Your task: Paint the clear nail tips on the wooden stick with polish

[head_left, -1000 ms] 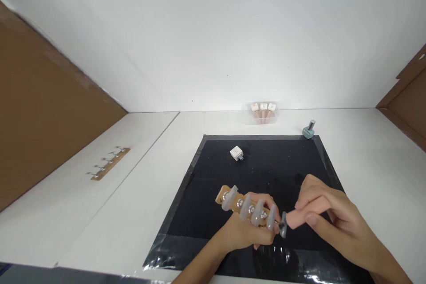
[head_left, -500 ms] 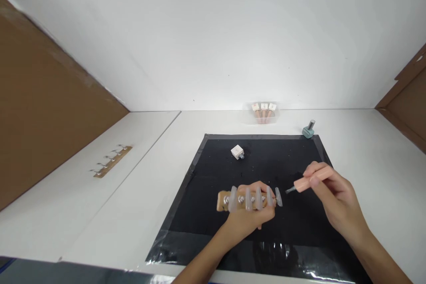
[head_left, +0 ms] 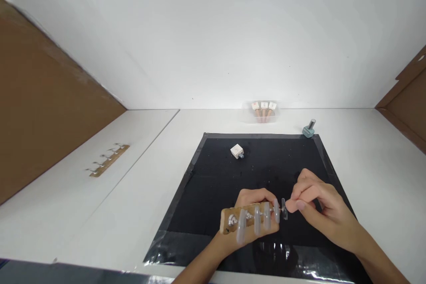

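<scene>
My left hand (head_left: 254, 197) is closed around a wooden nail-tip stand (head_left: 225, 222), tilted up towards me. Several clear nail tips (head_left: 241, 227) stick out from it on small metal mounts. In my right hand (head_left: 328, 213), fingers and thumb pinch a pink nail polish brush cap (head_left: 310, 194). Its front end is close beside the rightmost nail tip (head_left: 284, 209); the bristles are hidden, so I cannot tell whether they touch. A white square polish bottle (head_left: 237, 151) with a greyish neck lies uncapped on the black mat (head_left: 213, 173).
At the back, a clear box (head_left: 248, 116) holds 3 white-and-pink bottles (head_left: 264, 111). A teal bottle with a silver top (head_left: 309, 130) stands at the mat's far right corner. Another wooden stand with metal pins (head_left: 109, 162) lies on the left of the white table (head_left: 149, 177).
My right hand has moved left and down, bringing the brush from apart to close beside the rightmost nail tip. My left hand has lowered and tilted the stand slightly.
</scene>
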A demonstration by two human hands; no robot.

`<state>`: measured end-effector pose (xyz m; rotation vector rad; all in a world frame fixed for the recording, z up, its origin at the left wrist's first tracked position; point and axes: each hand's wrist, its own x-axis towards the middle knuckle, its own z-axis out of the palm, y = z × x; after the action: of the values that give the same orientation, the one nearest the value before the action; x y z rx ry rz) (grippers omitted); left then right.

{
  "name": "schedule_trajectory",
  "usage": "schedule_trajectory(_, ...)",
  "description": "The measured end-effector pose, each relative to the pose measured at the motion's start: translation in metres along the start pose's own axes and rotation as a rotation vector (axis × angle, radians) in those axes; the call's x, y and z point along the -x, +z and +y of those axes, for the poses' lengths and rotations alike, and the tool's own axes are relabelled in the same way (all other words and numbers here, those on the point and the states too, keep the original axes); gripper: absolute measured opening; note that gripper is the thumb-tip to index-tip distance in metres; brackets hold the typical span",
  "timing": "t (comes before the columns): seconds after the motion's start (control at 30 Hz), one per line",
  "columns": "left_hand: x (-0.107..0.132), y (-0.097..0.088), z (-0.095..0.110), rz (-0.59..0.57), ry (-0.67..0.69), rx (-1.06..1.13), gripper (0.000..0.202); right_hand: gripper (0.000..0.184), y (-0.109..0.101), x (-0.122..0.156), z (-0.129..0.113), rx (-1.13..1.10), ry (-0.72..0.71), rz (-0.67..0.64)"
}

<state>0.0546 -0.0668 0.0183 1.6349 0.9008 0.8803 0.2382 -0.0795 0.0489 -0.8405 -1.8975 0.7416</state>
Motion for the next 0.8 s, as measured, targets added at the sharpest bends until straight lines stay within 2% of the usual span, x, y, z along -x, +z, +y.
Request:
schedule_trajectory(0.17,0.002,0.0,-0.003,-0.009,0.06,-0.019,0.01,0.019,-0.001,0.002,0.002,0.057,0.005,0.061)
schedule_trajectory(0.3,0.003,-0.001,-0.007,-0.025,0.073,-0.042,0.012,0.017,-0.002,0.003,0.003,0.005,0.013,0.107)
schedule_trajectory(0.5,0.006,0.002,-0.026,-0.019,0.192,-0.068,0.013,0.02,-0.003,0.0,-0.002,0.013,0.033,-0.056)
schedule_trajectory(0.6,0.006,0.004,-0.031,0.007,0.232,-0.075,0.015,0.022,-0.002,0.0,-0.003,0.071,0.073,-0.082)
schedule_trajectory(0.8,0.005,0.004,-0.026,-0.025,0.211,-0.119,0.013,0.018,-0.001,0.005,0.002,0.138,0.06,0.036)
